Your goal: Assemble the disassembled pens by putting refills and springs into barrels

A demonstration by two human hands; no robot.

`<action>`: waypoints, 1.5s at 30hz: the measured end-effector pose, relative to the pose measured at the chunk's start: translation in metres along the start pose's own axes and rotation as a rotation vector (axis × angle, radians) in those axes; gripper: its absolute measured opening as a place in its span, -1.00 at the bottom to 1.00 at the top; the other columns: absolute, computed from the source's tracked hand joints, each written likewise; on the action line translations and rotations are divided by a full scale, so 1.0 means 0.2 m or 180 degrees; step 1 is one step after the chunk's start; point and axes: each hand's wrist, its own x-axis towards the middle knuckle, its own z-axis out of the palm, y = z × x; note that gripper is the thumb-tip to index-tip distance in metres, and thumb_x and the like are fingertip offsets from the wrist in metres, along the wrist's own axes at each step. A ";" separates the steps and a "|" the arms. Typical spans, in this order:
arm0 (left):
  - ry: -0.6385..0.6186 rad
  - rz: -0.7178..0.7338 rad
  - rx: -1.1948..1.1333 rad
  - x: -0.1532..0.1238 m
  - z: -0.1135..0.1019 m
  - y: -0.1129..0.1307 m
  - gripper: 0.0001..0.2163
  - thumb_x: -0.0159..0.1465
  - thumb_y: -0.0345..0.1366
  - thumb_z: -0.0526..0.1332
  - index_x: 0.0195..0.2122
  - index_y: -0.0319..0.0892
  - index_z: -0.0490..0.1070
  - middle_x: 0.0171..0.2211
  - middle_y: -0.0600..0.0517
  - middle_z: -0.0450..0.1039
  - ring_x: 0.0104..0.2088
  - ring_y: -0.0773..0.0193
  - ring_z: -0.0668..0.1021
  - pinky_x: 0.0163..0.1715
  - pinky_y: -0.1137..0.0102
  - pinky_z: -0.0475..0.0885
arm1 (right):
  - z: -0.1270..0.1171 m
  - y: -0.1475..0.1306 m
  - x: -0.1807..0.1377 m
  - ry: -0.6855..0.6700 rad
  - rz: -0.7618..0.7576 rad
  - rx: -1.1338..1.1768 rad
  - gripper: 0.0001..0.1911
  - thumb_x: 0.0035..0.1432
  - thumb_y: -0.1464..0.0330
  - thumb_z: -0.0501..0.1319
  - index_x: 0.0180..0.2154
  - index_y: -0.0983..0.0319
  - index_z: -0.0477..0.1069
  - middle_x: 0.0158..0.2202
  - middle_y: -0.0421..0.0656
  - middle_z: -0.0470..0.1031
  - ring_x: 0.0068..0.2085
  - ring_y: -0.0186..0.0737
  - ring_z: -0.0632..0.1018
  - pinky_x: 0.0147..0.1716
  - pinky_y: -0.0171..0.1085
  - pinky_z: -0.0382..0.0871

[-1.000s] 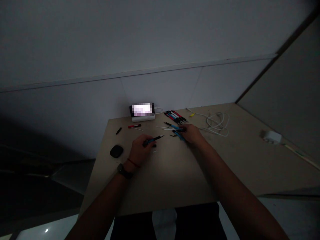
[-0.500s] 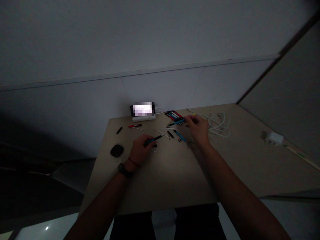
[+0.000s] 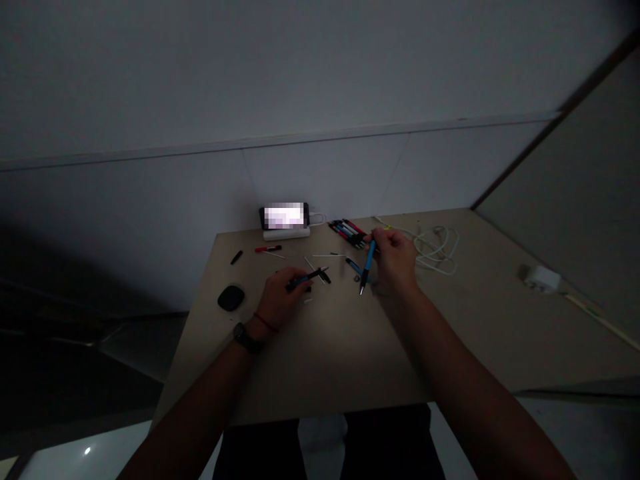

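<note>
Fingers on my right hand [image 3: 399, 261] are pinched tight on 1 blue pen [image 3: 369, 267], gripping its upper end. It hangs steeply above the table [image 3: 320, 367], right of centre, tip down and toward the near side. Fingers on my left hand [image 3: 277, 297] are clamped on 1 dark pen [image 3: 311, 276], tip pointing right and slightly far. From my seat that tip overlaps 1 black piece [image 3: 325, 277] and 1 slanting white rod [image 3: 314, 268]; can't tell if they touch. Small white bit [image 3: 308, 301] lies just beside the left hand, near side.

Between the 2 hands, farther back, I see 1 level white rod [image 3: 327, 255]. Just left of the held blue pen lies 1 blue barrel [image 3: 353, 265]. Pile of pens [image 3: 346, 233], mixed red, white, blue and black, is at the far side, just left of my right fingers.

Far left: 1 red-and-black pen [image 3: 269, 249] with a thin stick [image 3: 274, 255] just beside it, then 1 black cap [image 3: 236, 257]. Nearer, left: 1 rounded black case [image 3: 231, 298]. Far edge: phone [image 3: 285, 217], screen blurred, at a white block [image 3: 287, 235]. Right: looped white cable [image 3: 435, 260], then white plug [image 3: 543, 279]. Left wrist wears 1 watch [image 3: 247, 338] and 1 red band [image 3: 266, 323].
</note>
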 end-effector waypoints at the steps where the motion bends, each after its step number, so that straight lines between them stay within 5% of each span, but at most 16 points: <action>1: 0.0002 -0.0017 -0.0033 0.00 0.00 0.00 -0.87 0.29 -0.21 0.32 -0.21 -0.14 0.56 -0.29 0.00 0.62 -0.27 0.19 0.62 -0.18 0.28 0.52 | 0.01 0.00 -0.01 -0.0060 0.0044 -0.0010 -0.57 -0.02 0.01 0.42 -0.43 0.22 0.41 -0.46 -0.16 0.57 -0.54 -0.34 0.47 -0.56 -0.34 0.39; 17: -0.0071 0.0026 -0.0179 -0.01 0.01 0.03 -0.84 0.32 -0.18 0.29 -0.21 -0.14 0.55 -0.34 0.01 0.62 -0.36 0.24 0.60 -0.29 0.35 0.49 | 0.04 0.05 -0.08 -0.0820 0.0731 -0.0145 -0.57 -0.11 0.02 0.48 -0.40 0.21 0.49 -0.50 -0.19 0.56 -0.55 -0.30 0.52 -0.55 -0.31 0.45; 25: -0.0083 0.0090 -0.0155 -0.02 0.02 0.02 -0.82 0.34 -0.14 0.26 -0.21 -0.14 0.54 -0.35 0.02 0.61 -0.38 0.25 0.57 -0.31 0.36 0.46 | 0.01 0.08 -0.05 -0.0724 0.0911 0.0225 -0.56 -0.12 0.04 0.51 -0.33 0.23 0.55 -0.36 -0.14 0.65 -0.65 -0.50 0.29 -0.77 -0.47 0.17; 30: -0.0140 0.0073 -0.0148 -0.02 0.02 0.03 -0.79 0.34 -0.11 0.24 -0.20 -0.13 0.54 -0.36 0.04 0.58 -0.37 0.26 0.56 -0.30 0.36 0.44 | -0.03 0.10 0.00 -0.0462 0.0760 0.0693 -0.69 -0.02 0.17 0.51 -0.31 0.19 0.53 -0.27 -0.20 0.65 -0.44 -0.42 0.57 -0.43 -0.43 0.57; 33: -0.0215 0.0035 -0.0216 -0.02 0.02 0.04 -0.75 0.35 -0.08 0.21 -0.20 -0.15 0.53 -0.36 0.03 0.58 -0.38 0.26 0.54 -0.31 0.37 0.41 | -0.05 0.11 0.03 -0.0193 0.0609 0.0765 -0.74 0.00 0.23 0.51 -0.34 0.20 0.53 -0.24 -0.20 0.65 -0.29 -0.35 0.65 -0.25 -0.37 0.62; 45: -0.0424 0.0023 -0.0362 -0.02 0.03 0.04 -0.76 0.35 -0.12 0.20 -0.26 -0.18 0.52 -0.40 0.06 0.50 -0.40 0.29 0.47 -0.30 0.39 0.35 | -0.07 0.17 0.06 0.0202 0.0235 0.0211 -0.69 -0.14 0.22 0.54 -0.35 0.23 0.58 -0.35 -0.21 0.61 -0.29 -0.27 0.63 -0.24 -0.24 0.62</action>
